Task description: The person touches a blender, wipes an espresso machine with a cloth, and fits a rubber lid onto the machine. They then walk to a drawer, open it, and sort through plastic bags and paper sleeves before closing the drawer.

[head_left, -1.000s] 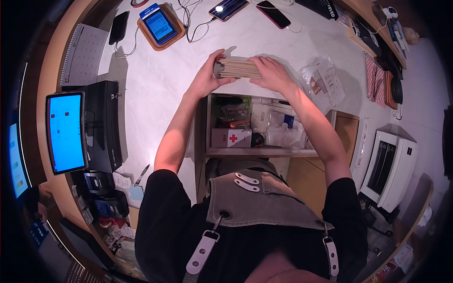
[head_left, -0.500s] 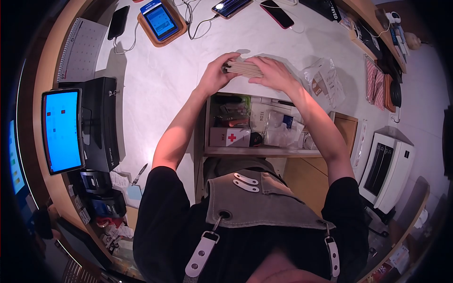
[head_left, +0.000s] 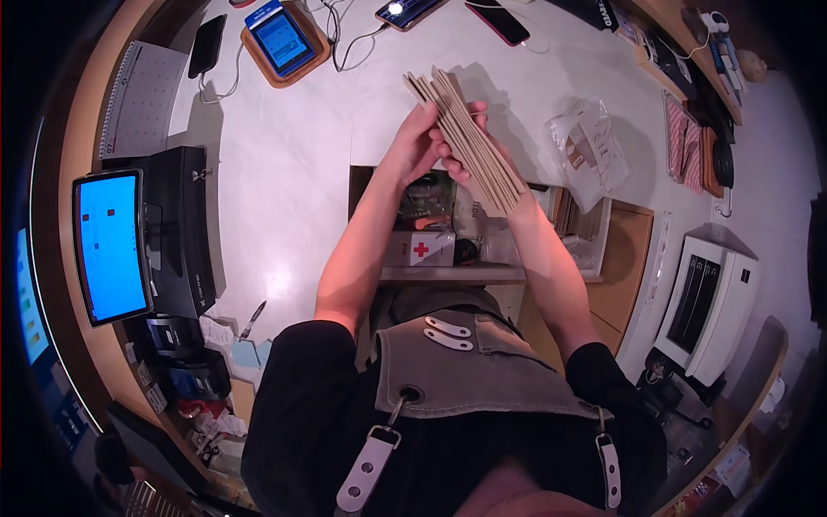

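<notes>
A bundle of thin tan sticks or folded strips (head_left: 474, 148) is held up above the front of the white desk, slanting from upper left to lower right. My left hand (head_left: 417, 146) grips its left side, with the fingers closed against the strips. Behind and under the bundle, my right hand (head_left: 484, 129) is wrapped round it, and part of that palm is hidden. The upper ends of the strips fan slightly apart. Just below my hands is an open drawer (head_left: 482, 274) with a white box with a red cross (head_left: 420, 249) in it.
A clear plastic bag (head_left: 587, 151) lies right of my hands. Along the back are a blue payment terminal (head_left: 280, 39) and phones with cables. A screen (head_left: 110, 246) and black box (head_left: 183, 233) stand at left, a white device (head_left: 702, 310) at right.
The bundle has been raised and turned from nearly level to a steep slant, showing its full length. Both hands have shifted round it. More of the drawer's right part, with upright brown pieces, now shows.
</notes>
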Demonstrator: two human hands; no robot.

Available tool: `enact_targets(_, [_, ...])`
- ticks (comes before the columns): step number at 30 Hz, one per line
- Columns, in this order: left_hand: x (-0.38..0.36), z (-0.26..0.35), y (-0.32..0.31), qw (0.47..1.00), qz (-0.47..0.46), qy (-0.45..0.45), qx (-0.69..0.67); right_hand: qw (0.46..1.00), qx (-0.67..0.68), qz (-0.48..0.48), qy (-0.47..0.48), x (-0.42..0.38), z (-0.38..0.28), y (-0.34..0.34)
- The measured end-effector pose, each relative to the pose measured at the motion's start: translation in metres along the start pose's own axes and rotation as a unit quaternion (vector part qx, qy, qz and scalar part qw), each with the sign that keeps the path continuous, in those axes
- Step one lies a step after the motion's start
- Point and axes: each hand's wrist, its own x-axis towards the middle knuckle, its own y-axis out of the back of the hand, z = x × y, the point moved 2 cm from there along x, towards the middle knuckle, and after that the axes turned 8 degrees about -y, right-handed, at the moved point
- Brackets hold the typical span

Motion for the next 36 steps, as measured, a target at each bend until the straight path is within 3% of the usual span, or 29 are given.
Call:
enact_targets(1, [0.000, -0.004, -0.001, 1.000, 0.010, 0.009, -0.011, 0.999, -0.035, 0.030, 0.004, -0.001, 0.004, 0.004])
enact_targets(3, [-0.001, -0.004, -0.003, 0.991, 0.096, 0.014, 0.094, 0.990, -0.107, 0.089, 0.010, -0.004, 0.009, 0.008])
enact_targets(4, [-0.002, -0.007, 0.003, 0.983, 0.129, 0.024, 0.127, 0.995, -0.070, 0.064, -0.032, -0.004, 0.008, 0.012])
enact_targets(7, [-0.003, -0.011, 0.007, 0.982, 0.176, 0.010, 0.071, 0.977, -0.116, 0.153, -0.097, -0.026, -0.005, 0.008])
enact_targets(8, [-0.002, -0.014, 0.007, 0.977, 0.205, -0.015, 0.064, 0.943, -0.203, 0.253, -0.069, -0.031, -0.008, 0.014])
enact_targets(11, [0.000, -0.021, 0.011, 0.966, 0.243, -0.055, 0.065, 0.796, -0.494, 0.339, 0.085, -0.053, -0.025, 0.008])
enact_targets(12, [0.002, -0.022, 0.009, 0.964, 0.247, -0.067, 0.069, 0.788, -0.492, 0.355, 0.109, -0.056, -0.027, -0.004])
enact_targets(15, [0.009, -0.023, -0.007, 0.962, 0.245, -0.107, 0.064, 0.556, -0.739, 0.370, 0.092, -0.056, -0.030, -0.056])
enact_targets(16, [0.012, -0.022, -0.012, 0.961, 0.241, -0.120, 0.060, 0.578, -0.728, 0.361, 0.075, -0.052, -0.033, -0.057])
enact_targets(19, [0.020, -0.019, -0.019, 0.956, 0.218, -0.171, 0.096, 0.568, -0.720, 0.392, 0.080, -0.044, -0.038, -0.058])
enact_targets(22, [0.022, -0.011, -0.010, 0.924, 0.264, -0.246, 0.125, 0.556, -0.728, 0.381, 0.127, -0.038, -0.039, -0.043])
enact_targets(25, [0.010, 0.004, 0.040, 0.749, 0.347, -0.327, 0.460, 0.521, -0.774, 0.343, 0.111, -0.021, -0.029, 0.006])
enact_targets(28, [0.003, 0.016, 0.061, 0.804, 0.277, -0.183, 0.493, 0.448, -0.823, 0.317, 0.146, -0.010, -0.016, 0.031])
enact_targets(32, [0.008, 0.013, 0.056, 0.853, 0.182, -0.150, 0.465, 0.447, -0.827, 0.314, 0.132, -0.006, -0.015, 0.027])
enact_targets(35, [0.011, 0.015, 0.053, 0.880, 0.194, -0.145, 0.408, 0.450, -0.833, 0.299, 0.122, -0.003, -0.022, 0.034])
enact_targets(36, [0.010, 0.017, 0.048, 0.866, 0.192, -0.117, 0.446, 0.451, -0.835, 0.295, 0.114, -0.003, -0.025, 0.036])
